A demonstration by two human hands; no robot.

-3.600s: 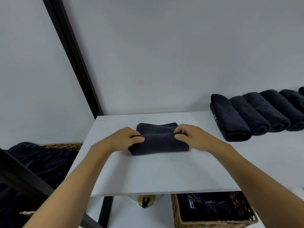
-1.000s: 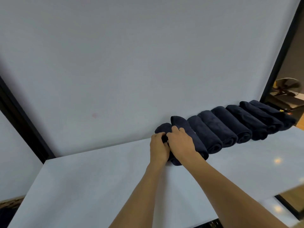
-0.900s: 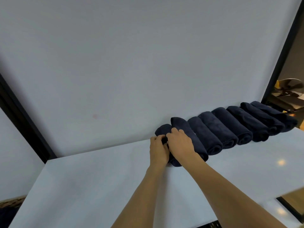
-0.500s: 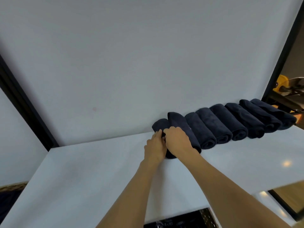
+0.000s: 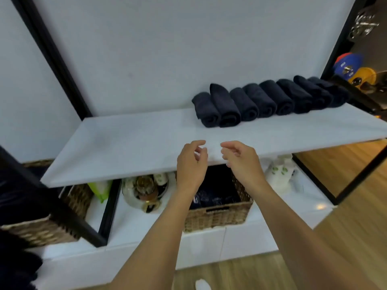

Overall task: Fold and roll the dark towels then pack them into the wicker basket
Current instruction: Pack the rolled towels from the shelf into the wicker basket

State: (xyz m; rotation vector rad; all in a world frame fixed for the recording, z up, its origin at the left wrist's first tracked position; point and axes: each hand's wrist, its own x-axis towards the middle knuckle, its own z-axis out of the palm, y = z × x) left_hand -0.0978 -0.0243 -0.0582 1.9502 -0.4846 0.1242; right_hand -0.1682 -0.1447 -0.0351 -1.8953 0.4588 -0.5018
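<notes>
Several rolled dark towels [image 5: 270, 99] lie side by side in a row at the back right of the white shelf [image 5: 129, 141]. The leftmost roll [image 5: 204, 109] is the smallest and leans against its neighbour. My left hand [image 5: 191, 164] and my right hand [image 5: 240, 159] hover over the shelf's front edge, both empty with fingers loosely curled and apart. Under the shelf stands a wicker basket [image 5: 217, 216] holding dark folded cloth, partly hidden behind my forearms.
A second wicker basket [image 5: 41, 229] with dark fabric sits at the lower left behind a black frame post [image 5: 62, 208]. A glass jar [image 5: 146, 189], a green packet [image 5: 100, 189] and white bottles [image 5: 280, 172] stand on the lower white ledge. Wooden floor lies to the right.
Both hands have let go of the leftmost roll and drawn back to the shelf's front edge. The view has tipped down, revealing the basket and ledge below.
</notes>
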